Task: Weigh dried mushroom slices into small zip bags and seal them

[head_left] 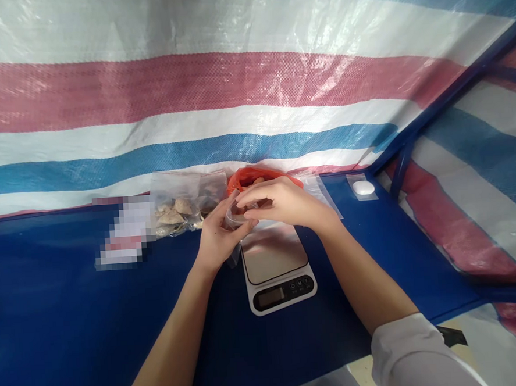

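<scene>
A clear plastic cup (232, 218) is held tilted over the far left corner of a white digital kitchen scale (276, 256). My left hand (220, 233) wraps round the cup from the left. My right hand (280, 200) reaches across from the right, its thumb and fingers closed at the cup's rim; whether a small thing is between them I cannot make out. Just behind my right hand lies an open red plastic bag (243, 175) with brownish pieces in it, partly hidden. The scale's display looks blank.
Clear zip bags of dried tan pieces (174, 212) lie left of my hands, beside a blurred-out packet (127, 233). A flat clear bag (323, 192) and a white oval object (363, 188) are to the right. The blue table (160, 315) meets a striped tarp and a blue metal frame (407, 143).
</scene>
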The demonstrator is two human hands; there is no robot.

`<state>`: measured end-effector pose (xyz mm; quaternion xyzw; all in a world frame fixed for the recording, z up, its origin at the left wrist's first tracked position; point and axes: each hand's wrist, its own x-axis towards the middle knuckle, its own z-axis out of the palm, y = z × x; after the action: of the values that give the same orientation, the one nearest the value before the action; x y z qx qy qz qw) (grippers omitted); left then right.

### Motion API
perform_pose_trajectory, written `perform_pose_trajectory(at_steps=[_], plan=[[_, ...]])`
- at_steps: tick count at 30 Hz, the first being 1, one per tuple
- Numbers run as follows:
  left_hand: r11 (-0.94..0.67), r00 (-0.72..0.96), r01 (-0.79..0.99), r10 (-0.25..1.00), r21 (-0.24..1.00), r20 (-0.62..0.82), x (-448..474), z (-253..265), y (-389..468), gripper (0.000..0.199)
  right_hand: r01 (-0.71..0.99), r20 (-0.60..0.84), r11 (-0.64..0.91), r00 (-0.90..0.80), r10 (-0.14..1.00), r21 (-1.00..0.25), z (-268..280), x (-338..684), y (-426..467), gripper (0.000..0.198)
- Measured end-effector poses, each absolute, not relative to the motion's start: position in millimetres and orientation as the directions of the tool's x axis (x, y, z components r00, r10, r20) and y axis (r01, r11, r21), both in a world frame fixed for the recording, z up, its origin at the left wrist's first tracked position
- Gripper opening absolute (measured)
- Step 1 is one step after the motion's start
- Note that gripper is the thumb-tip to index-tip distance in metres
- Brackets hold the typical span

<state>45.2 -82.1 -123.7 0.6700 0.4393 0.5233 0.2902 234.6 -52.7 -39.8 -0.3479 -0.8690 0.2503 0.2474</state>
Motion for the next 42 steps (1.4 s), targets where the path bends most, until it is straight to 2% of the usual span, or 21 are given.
perform_pose_trajectory(at_steps=[4, 7, 10, 14, 19, 29, 42], plan=[[-0.412, 0.023, 0.284, 0.906, 0.866, 0.424, 41.9, -126.1, -81.0, 0.071, 0.379, 0.293, 0.614, -0.631, 0.719, -0.692, -42.2, 247.0, -45.4, 0.02], [-0.393, -0.006, 0.276, 0.912, 0.877, 0.41, 37.8, -127.1, -79.6, 0.074, 0.436, 0.305, 0.586, -0.558, 0.772, -0.683, -48.6, 260.8, -36.0, 0.02], [-0.371, -0.038, 0.28, 0.917, 0.885, 0.396, 34.1, -126.1, -78.9, 0.076, 0.563, 0.256, 0.547, -0.515, 0.818, -0.619, -59.9, 272.2, -24.7, 0.021], [-0.352, -0.07, 0.298, 0.919, 0.887, 0.388, 32.5, -122.0, -79.8, 0.073, 0.706, 0.196, 0.55, -0.523, 0.83, -0.446, -75.4, 273.3, -14.8, 0.023], [-0.341, -0.077, 0.317, 0.921, 0.885, 0.382, 31.8, -120.2, -80.6, 0.072, 0.741, 0.169, 0.583, -0.561, 0.81, -0.335, -86.1, 252.6, -16.1, 0.033], [-0.339, -0.087, 0.325, 0.919, 0.883, 0.385, 29.4, -122.7, -80.4, 0.073, 0.664, 0.163, 0.692, -0.677, 0.717, -0.283, -104.4, 236.9, -6.3, 0.026], [-0.34, -0.068, 0.341, 0.921, 0.877, 0.384, 30.4, -123.8, -79.4, 0.071, 0.777, 0.093, 0.588, -0.583, 0.807, -0.227, -102.1, 228.6, -6.2, 0.025]])
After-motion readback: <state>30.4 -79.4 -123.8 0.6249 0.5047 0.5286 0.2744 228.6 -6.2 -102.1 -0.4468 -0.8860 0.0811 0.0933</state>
